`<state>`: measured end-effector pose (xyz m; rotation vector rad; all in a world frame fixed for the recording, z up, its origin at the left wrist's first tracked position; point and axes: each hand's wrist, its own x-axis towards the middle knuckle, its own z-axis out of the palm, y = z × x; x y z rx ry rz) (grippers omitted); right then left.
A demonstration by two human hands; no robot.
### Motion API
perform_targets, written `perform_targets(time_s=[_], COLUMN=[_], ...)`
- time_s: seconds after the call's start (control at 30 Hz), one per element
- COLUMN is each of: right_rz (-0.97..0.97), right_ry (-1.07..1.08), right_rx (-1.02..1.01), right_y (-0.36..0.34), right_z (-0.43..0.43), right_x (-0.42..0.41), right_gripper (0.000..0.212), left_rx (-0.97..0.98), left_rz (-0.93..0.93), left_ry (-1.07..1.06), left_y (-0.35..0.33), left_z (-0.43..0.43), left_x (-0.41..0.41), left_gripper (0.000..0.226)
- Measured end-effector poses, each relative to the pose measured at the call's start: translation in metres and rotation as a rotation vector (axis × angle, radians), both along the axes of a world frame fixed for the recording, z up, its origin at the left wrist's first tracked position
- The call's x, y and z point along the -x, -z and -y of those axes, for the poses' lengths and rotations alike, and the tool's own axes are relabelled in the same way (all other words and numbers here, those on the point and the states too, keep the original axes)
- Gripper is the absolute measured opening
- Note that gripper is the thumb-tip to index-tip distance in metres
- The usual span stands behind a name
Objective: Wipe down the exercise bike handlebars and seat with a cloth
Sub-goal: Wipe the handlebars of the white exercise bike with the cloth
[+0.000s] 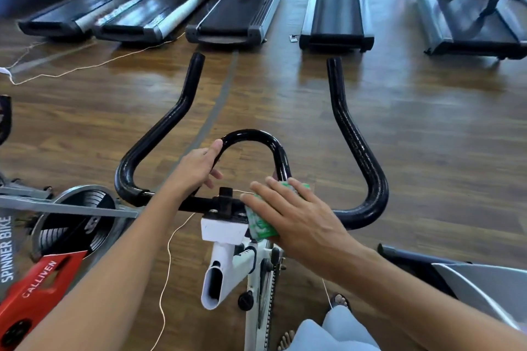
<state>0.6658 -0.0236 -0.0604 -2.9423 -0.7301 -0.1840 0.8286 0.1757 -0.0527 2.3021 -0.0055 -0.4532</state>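
While our left hand [199,169] grips the black handlebars [251,137] at the centre loop, our right hand [296,214] lies flat. Its straight fingers press the green cloth [261,226] onto the crossbar just right of the left hand.

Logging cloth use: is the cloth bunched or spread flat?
Bunched: the cloth sits folded under the right hand, pressed on the handlebar.

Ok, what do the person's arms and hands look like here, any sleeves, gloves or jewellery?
Both forearms are bare up to the frame edge, no sleeves showing. The left hand and right hand wear no gloves, and no rings, watch or wristband are visible. Fingernails are short and unpainted.
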Motion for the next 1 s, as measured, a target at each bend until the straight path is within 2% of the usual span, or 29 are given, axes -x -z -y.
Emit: perform_targets(time_s=[0.07, 0.17, 0.3, 0.37, 0.47, 0.57, 0.7, 0.9, 1.0], right_rz=[-0.007, -0.062, -0.033, 0.012, -0.008, 0.040, 0.053, 0.052, 0.075], right_ry=[-0.028, -0.012, 0.206, 0.300, 0.246, 0.207, 0.291, 0.288, 0.442], right_rx=[-0.040, -0.116, -0.396, -0.386, -0.123, 0.008, -0.071, -0.210, -0.400], right_y=[0.002, -0.003, -0.027, -0.033, -0.016, 0.005, 0.007, 0.011, 0.005], right_z=[0.018, 0.041, 0.060, 0.070, 0.054, 0.064, 0.100, 0.096, 0.108], right_x=[0.005, 0.018, 0.026, 0.030, 0.040, 0.047, 0.058, 0.057, 0.055], right_gripper=[0.075, 0.075, 0.068, 0.061, 0.063, 0.062, 0.051, 0.045, 0.041], left_rx=[-0.035, -0.058, 0.129, 0.189, 0.127, -0.122, -0.245, -0.249, -0.156], left_rz=[0.035, 0.172, 0.413, 0.447, 0.388, 0.256, 0.211, 0.139, 0.144], left_ry=[-0.001, -0.093, -0.086, -0.009, 0.055, 0.025, 0.075, 0.154, 0.164], left_y=[-0.001, -0.018, -0.072, -0.087, -0.068, -0.035, -0.012, -0.010, -0.003], left_z=[0.000, 0.004, 0.041, 0.071, 0.113, 0.139, 0.142, 0.145, 0.136], left_x=[0.002, 0.010, 0.043, 0.062, 0.074, 0.083, 0.096, 0.099, 0.093], left_gripper=[0.055, 0.045, 0.026, 0.020, 0.019, 0.041, 0.061, 0.063, 0.065])
